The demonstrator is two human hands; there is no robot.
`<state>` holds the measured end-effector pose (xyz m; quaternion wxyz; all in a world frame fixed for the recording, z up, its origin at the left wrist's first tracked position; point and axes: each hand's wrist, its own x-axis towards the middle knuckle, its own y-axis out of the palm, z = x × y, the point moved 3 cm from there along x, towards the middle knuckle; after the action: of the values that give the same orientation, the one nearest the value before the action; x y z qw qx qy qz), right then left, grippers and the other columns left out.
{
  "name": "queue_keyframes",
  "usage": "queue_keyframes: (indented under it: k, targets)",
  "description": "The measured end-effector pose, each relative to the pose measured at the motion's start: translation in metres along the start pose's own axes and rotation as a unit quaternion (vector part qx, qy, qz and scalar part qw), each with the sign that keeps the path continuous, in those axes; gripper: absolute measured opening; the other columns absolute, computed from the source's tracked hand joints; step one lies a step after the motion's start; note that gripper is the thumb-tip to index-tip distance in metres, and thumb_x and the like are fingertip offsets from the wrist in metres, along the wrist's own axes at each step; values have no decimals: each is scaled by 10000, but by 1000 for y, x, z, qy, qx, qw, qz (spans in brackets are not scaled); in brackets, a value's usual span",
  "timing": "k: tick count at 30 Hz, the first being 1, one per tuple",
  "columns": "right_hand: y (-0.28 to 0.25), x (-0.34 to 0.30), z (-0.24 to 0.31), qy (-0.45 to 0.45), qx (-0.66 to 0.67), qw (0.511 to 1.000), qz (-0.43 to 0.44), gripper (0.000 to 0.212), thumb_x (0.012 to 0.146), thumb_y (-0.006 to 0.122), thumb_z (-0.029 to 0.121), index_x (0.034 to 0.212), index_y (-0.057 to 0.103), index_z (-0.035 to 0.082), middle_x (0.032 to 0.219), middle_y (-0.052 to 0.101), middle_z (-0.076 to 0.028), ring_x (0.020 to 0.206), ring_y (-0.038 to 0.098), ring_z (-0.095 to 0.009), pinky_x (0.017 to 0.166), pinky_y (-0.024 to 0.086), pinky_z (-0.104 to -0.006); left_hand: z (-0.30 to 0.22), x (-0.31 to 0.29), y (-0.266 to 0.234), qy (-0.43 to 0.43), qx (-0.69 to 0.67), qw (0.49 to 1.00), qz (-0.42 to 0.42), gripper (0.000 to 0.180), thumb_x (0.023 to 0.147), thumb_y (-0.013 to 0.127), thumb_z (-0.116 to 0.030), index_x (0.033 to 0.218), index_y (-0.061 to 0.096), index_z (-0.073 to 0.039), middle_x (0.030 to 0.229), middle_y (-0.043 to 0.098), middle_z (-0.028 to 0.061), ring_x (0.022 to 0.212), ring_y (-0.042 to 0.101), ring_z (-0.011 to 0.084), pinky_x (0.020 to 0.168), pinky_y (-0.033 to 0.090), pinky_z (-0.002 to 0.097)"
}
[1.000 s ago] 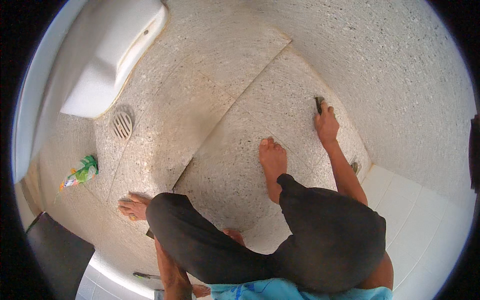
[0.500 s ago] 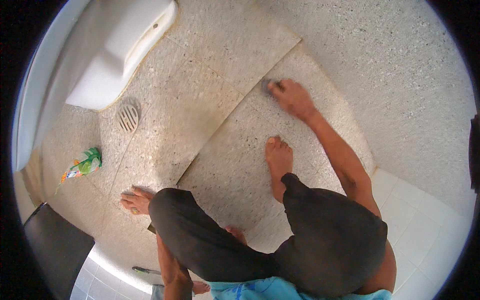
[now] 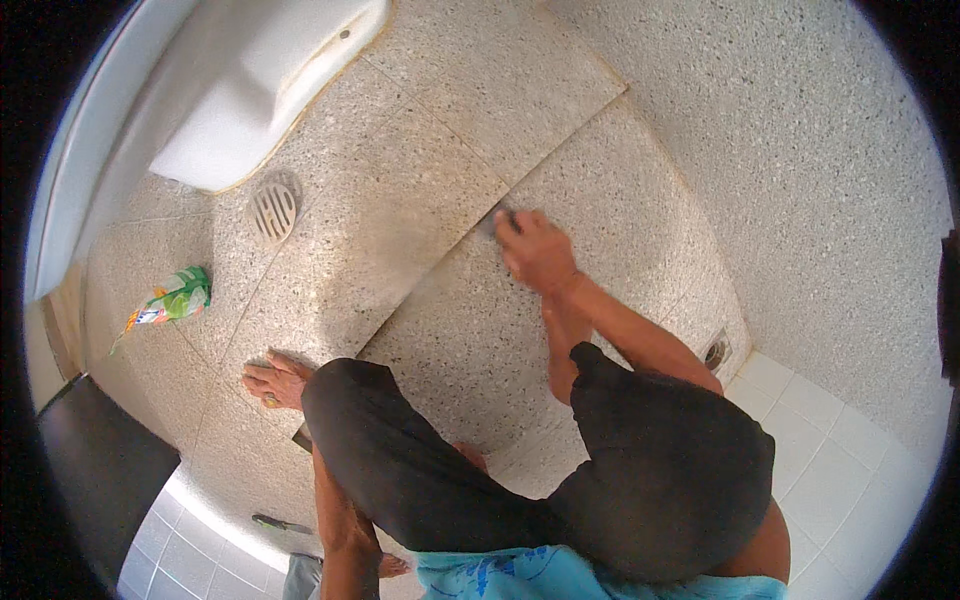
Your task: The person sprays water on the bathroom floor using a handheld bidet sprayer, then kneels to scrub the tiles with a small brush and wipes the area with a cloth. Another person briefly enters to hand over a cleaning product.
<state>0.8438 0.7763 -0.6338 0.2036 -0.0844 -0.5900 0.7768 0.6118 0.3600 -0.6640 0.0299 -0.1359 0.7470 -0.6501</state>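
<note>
My right hand [image 3: 538, 254] is closed around a small dark grey scrubbing pad [image 3: 491, 219], partly hidden by my fingers. It presses the pad to the speckled stone floor [image 3: 440, 330], right by the straight edge between two floor levels. My foot is just below that wrist, its toes covered by the arm. My left hand [image 3: 274, 384], with a ring on one finger, lies flat on the floor beside my left knee. Nothing shows in its spread fingers.
A round slotted drain cover [image 3: 274, 213] lies near a white ceramic fixture [image 3: 265, 95]. Left of it rests a green and white plastic packet [image 3: 180, 296]. A second drain hole [image 3: 716, 352] is at right. A dark-handled tool [image 3: 282, 523] and a black panel [image 3: 105, 480] lie lower left.
My right hand has moved the pad down and left along the floor edge, toward me. My left hand stays flat in place. The view has shifted slightly, baring the drain hole at right.
</note>
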Motion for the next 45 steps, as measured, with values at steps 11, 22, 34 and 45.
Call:
queue_keyframes:
  k: [11, 22, 34, 45]
  targets:
    - [-11, -35, 55, -187, 44, 950, 245, 517, 881, 652, 197, 1367, 504, 98, 1193, 568, -177, 1083, 592, -360, 940, 493, -456, -5, -1, -14, 0, 6, 1000, 28, 716, 1065, 324, -497, 1577, 189, -16, 1631, 140, 261, 1524, 96, 410, 1210, 82, 557]
    - [-205, 116, 47, -254, -88, 963, -29, 326, 862, 712, 147, 1179, 655, 99, 1075, 649, -92, 992, 643, -246, 817, 551, -362, -11, 2, -21, -8, 11, 999, 31, 676, 1056, 395, -412, 1557, 235, 13, 1633, 149, 255, 1522, 104, 409, 1214, 74, 558]
    - [-271, 217, 205, -472, -12, 882, -10, 220, 840, 705, 117, 1059, 687, 112, 914, 635, -14, 800, 634, -160, 610, 539, -285, -10, 5, -22, -12, 4, 999, 41, 692, 1038, 437, -373, 1573, 196, -7, 1646, 110, 244, 1528, 74, 406, 1209, 39, 574]
    - [-336, 380, 290, -319, -34, 917, -236, 348, 802, 639, 4, 1139, 706, 63, 1043, 678, -103, 932, 613, -262, 846, 505, -367, -10, 8, -21, -11, -9, 1000, 25, 694, 1055, 398, -432, 1591, 182, -48, 1659, 109, 207, 1535, 65, 395, 1211, 46, 570]
